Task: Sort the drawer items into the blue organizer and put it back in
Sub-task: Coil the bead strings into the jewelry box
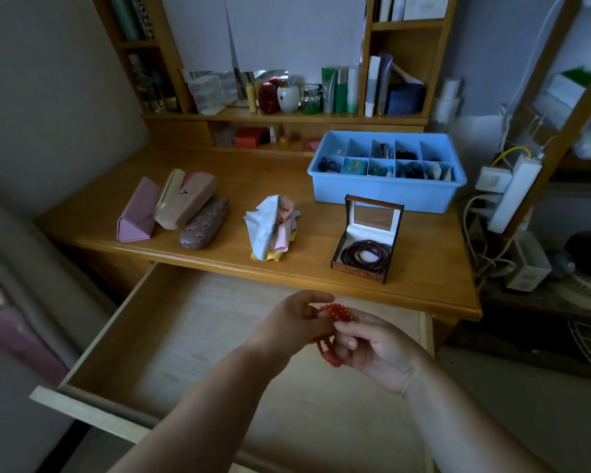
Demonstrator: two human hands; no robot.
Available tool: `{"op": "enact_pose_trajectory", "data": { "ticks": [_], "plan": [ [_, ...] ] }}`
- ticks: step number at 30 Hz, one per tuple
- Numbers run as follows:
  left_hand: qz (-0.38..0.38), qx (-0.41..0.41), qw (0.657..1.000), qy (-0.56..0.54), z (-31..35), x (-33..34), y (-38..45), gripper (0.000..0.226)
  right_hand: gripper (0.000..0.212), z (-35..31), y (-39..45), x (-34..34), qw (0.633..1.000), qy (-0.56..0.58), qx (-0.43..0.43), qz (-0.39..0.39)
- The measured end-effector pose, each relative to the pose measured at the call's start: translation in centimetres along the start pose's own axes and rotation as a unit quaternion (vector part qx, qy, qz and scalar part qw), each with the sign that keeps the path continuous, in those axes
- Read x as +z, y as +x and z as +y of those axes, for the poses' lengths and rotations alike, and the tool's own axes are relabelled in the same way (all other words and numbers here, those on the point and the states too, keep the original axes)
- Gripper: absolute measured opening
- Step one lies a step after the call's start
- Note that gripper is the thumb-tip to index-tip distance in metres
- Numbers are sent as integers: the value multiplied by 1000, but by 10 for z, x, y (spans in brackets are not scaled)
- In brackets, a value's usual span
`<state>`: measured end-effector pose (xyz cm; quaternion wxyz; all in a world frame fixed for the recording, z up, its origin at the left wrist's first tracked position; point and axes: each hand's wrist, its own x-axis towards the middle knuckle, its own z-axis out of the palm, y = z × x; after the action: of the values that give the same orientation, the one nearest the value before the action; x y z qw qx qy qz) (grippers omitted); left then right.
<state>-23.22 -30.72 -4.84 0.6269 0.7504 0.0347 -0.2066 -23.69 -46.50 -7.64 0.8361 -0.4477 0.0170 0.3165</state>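
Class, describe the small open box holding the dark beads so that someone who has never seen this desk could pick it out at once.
Start at the wooden desk and find the blue organizer at its right rear. Directly in front of it, near the desk's front edge, stands the jewellery box. It is the only thing with a raised hinged lid, and coiled dark bead strands lie in its white lining.

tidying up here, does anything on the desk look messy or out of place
The crumpled pile of cloths sits loose mid-desk, unfolded. The small jewellery box stands open beside the blue organizer. Nothing looks spilled or damaged.
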Motion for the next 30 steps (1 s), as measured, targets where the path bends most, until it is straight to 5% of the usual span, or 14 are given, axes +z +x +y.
{"op": "enact_pose_trajectory", "data": {
  "ticks": [7,12,15,19,22,26,30],
  "plan": [
    [88,-46,990,-95,-27,24,-11,29,21,-15,10,-11,988,55,-72,123],
    [155,-89,945,-275,-32,-4,4,20,31,2,-1,2,992,-122,24,-17],
    [174,-77,946,-262,-34,-11,7,21,28,-2,2,-1,971,-228,68,10],
    [129,-20,988,-84,-54,26,-4,22,28,-19,17,-3,985,-118,-21,123],
    [111,5,993,49,-54,27,-5,23,23,-11,18,-5,968,-202,-12,149],
    [131,-13,987,-88,-35,-12,3,24,20,-2,1,-9,921,-370,76,94],
    [31,-11,988,-152,-6,-20,19,21,14,-24,3,-8,942,-293,-45,155]
  ]
}}
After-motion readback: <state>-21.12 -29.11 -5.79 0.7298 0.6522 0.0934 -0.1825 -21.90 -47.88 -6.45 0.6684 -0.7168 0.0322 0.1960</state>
